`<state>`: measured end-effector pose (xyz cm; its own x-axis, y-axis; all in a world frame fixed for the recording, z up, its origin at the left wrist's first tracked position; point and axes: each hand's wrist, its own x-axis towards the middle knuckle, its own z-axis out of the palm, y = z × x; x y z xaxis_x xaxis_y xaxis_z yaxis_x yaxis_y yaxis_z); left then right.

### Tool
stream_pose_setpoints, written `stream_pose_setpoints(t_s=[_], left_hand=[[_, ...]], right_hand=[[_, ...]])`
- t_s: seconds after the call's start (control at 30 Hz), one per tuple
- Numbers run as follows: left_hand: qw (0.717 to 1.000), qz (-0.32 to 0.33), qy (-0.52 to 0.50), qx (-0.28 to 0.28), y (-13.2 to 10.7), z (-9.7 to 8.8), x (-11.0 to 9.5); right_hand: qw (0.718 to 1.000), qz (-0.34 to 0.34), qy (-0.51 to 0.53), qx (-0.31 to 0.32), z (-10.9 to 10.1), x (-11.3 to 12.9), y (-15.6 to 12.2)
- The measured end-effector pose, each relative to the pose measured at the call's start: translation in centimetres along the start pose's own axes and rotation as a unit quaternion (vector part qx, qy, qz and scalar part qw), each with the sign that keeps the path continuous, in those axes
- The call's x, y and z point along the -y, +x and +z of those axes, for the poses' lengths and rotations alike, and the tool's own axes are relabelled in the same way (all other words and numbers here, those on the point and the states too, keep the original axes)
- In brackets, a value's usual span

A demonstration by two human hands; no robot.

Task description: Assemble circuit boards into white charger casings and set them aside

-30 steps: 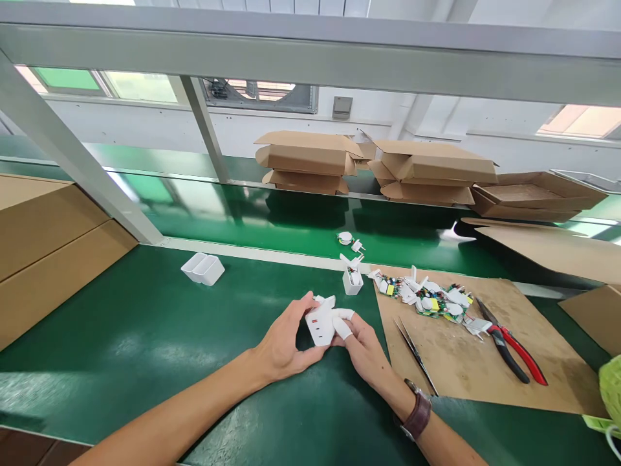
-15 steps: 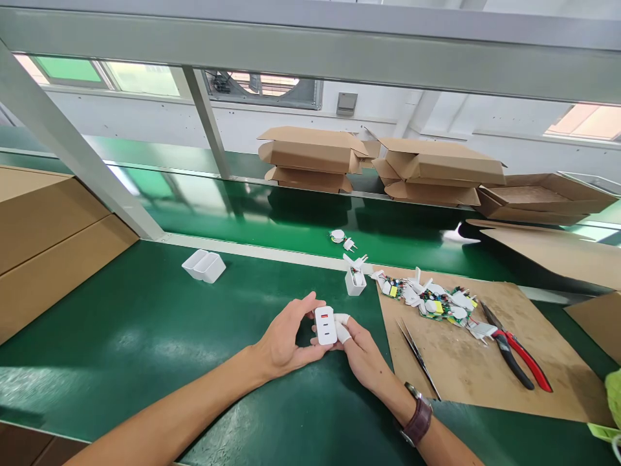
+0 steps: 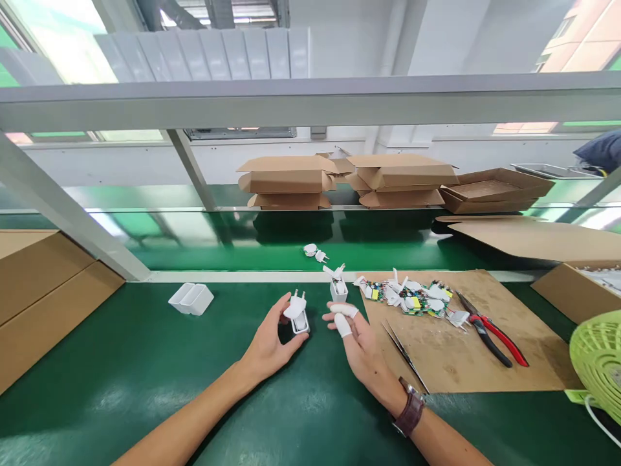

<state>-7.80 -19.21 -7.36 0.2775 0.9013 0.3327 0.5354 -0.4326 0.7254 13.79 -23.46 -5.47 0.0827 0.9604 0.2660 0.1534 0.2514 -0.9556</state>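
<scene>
Between the thumb and fingers of my left hand (image 3: 272, 336) is a white charger (image 3: 299, 320), its open end facing up and a two-pin plug piece sticking out of it. My right hand (image 3: 359, 343) is apart from it, fingers spread and holding nothing, with white finger cots on two digits. Just beyond the right fingertips stands another white charger housing (image 3: 338, 291) with a plug piece poking from its top. Farther left, two empty white housings (image 3: 191, 298) sit side by side on the green bench.
On a brown cardboard sheet (image 3: 451, 362) lie a pile of circuit boards (image 3: 412, 298), tweezers (image 3: 405, 356) and red-black pliers (image 3: 495, 333). A green fan (image 3: 599, 362) stands at right. Loose plug parts (image 3: 310, 250) lie past the bench ledge. Cardboard boxes (image 3: 291, 178) line the back.
My right hand has let go of the charger and drawn away to the right. The charger in my left hand has turned from its port face to its open plug end. The view has tilted up.
</scene>
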Motion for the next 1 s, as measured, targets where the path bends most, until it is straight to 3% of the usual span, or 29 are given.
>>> stream_pose_setpoints(t_s=[0.07,0.13,0.27,0.47,0.6,0.7,0.83,1.0], left_hand=[[0.999,-0.039,-0.018,0.008,1.1,-0.2,0.1],[0.998,-0.052,-0.029,0.016,2.5,-0.1,0.1],[0.997,-0.044,-0.065,0.028,6.0,1.5,-0.4],[0.990,-0.066,-0.114,0.052,8.9,4.0,-0.3],[0.987,-0.044,-0.125,0.092,10.0,2.5,1.3],[0.991,-0.045,-0.096,0.075,12.0,0.3,2.8],[0.997,-0.064,-0.047,0.009,15.0,-1.3,3.8],[0.997,-0.075,-0.028,0.017,16.3,-1.0,4.1]], right_hand=[[0.997,-0.014,-0.038,-0.068,-0.5,-0.6,0.7],[0.992,-0.010,-0.076,-0.098,-1.1,-1.4,1.2],[0.990,-0.002,-0.119,-0.076,-1.4,-3.3,2.0],[0.987,-0.071,-0.135,-0.055,-0.8,-4.7,2.2],[0.978,-0.068,-0.177,-0.091,-0.4,-4.2,1.8],[0.963,-0.118,-0.213,-0.113,0.2,-3.5,1.3],[0.948,-0.181,-0.254,-0.058,1.1,-2.5,0.5],[0.931,-0.202,-0.303,0.011,1.4,-2.1,-0.1]])
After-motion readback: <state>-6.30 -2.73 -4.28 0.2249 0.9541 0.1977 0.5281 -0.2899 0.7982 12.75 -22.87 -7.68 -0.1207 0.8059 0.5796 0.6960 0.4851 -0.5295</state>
